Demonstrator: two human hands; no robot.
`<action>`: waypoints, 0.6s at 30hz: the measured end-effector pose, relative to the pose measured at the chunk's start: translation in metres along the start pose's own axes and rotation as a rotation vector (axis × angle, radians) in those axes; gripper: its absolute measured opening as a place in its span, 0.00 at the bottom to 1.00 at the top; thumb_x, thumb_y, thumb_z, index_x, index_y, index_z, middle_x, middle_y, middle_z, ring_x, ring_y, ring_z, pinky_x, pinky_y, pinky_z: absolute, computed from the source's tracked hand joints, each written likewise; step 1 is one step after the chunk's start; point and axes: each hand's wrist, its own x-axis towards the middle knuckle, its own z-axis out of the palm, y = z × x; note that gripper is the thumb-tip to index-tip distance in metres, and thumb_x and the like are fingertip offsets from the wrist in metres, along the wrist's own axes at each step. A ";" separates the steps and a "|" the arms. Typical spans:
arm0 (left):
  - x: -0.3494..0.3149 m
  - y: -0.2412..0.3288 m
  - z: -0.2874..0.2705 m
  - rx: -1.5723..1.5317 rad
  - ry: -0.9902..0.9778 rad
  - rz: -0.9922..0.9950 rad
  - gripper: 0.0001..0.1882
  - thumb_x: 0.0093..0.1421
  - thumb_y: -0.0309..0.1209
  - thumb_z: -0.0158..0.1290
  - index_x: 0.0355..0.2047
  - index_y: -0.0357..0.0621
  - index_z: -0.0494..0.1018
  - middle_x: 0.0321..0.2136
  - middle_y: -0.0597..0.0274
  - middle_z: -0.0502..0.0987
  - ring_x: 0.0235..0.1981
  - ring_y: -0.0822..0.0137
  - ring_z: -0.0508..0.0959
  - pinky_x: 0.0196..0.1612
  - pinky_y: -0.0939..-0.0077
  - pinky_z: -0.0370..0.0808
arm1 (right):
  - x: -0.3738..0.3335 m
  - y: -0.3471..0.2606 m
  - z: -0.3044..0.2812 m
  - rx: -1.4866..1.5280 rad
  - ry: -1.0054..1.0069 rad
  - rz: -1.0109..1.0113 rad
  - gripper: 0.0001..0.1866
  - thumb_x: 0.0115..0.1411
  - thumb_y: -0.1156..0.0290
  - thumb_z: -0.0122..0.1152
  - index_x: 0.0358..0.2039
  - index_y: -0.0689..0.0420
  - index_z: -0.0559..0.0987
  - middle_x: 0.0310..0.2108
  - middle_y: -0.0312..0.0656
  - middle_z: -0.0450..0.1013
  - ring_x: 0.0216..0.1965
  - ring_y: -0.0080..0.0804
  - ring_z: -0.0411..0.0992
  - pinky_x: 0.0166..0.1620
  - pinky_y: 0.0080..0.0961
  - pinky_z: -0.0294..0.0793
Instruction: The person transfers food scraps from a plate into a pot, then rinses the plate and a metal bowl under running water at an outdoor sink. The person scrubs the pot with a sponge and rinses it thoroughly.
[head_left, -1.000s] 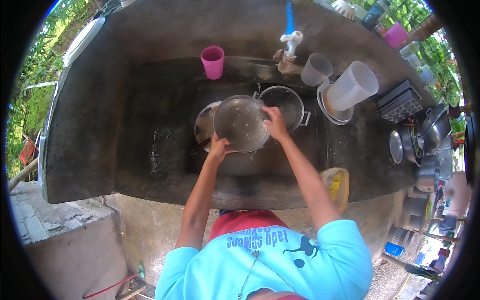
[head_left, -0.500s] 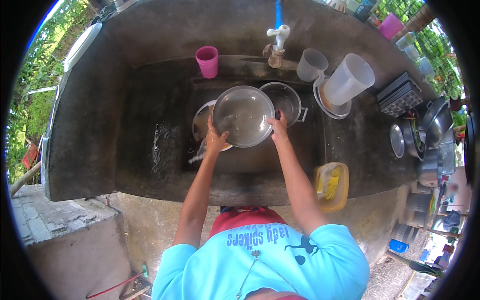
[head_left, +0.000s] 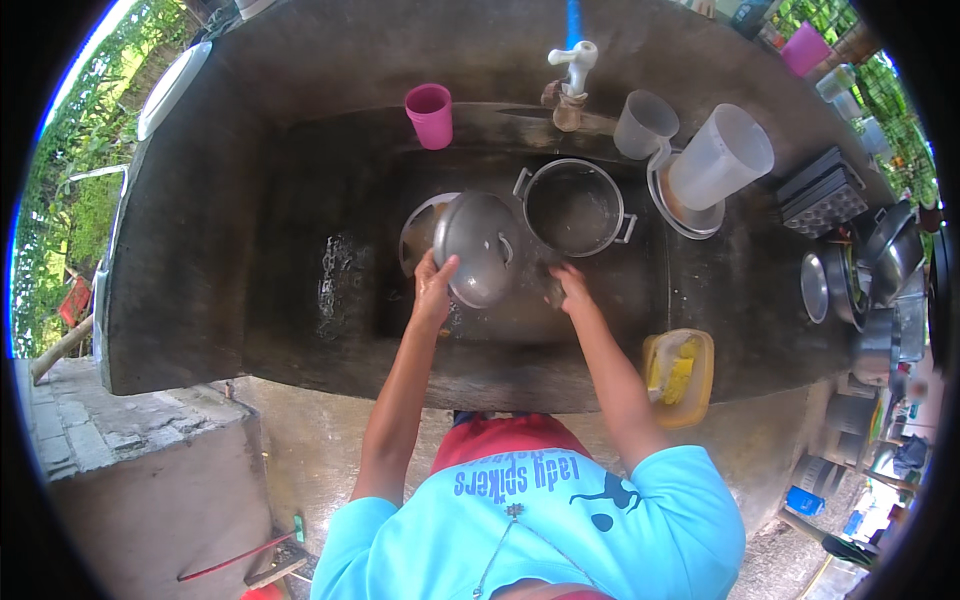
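A domed metal pot lid (head_left: 472, 245) is tilted above the basin, its outer side and small loop handle showing. My left hand (head_left: 433, 285) is closed on its near left edge. My right hand (head_left: 572, 288) is off the lid, a short way to its right; its fingers are smeared by motion, and I cannot make out whether it holds anything. Beyond that hand stands a metal pot (head_left: 573, 208) with two side handles and a wet inside. Partly hidden behind the lid is a round pale-rimmed dish (head_left: 417, 235).
Behind the basin are a pink cup (head_left: 429, 117) and a white tap (head_left: 573, 68). Clear plastic pitchers (head_left: 722, 155) stand at the right. A yellow tub (head_left: 683, 378) with a yellow bar sits on the near right edge. Metal pans (head_left: 815, 287) crowd the far right.
The lid has turned from its inner side to its handled outer side. My right hand has let go of its edge and moved slightly down and right. The pot is now fully uncovered to view.
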 end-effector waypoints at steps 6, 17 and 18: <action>0.004 0.001 -0.032 -0.258 -0.049 -0.129 0.20 0.56 0.28 0.53 0.47 0.37 0.63 0.39 0.58 0.74 0.40 0.65 0.75 0.46 0.67 0.73 | 0.040 0.045 0.010 0.541 0.045 0.173 0.25 0.52 0.63 0.62 0.49 0.56 0.70 0.44 0.44 0.71 0.41 0.38 0.72 0.40 0.39 0.73; 0.007 -0.008 0.006 0.003 -0.111 -0.016 0.13 0.56 0.23 0.51 0.43 0.37 0.68 0.35 0.62 0.75 0.36 0.73 0.74 0.42 0.76 0.70 | -0.072 -0.076 0.166 -1.024 0.032 -1.469 0.12 0.49 0.64 0.61 0.35 0.49 0.80 0.41 0.39 0.72 0.41 0.37 0.69 0.48 0.31 0.67; -0.001 0.001 0.005 -0.054 -0.080 -0.047 0.13 0.56 0.23 0.51 0.42 0.37 0.68 0.35 0.62 0.75 0.36 0.73 0.74 0.41 0.76 0.70 | -0.064 -0.075 0.161 -0.911 0.172 -1.300 0.12 0.48 0.63 0.61 0.35 0.50 0.80 0.41 0.39 0.72 0.40 0.37 0.69 0.47 0.31 0.67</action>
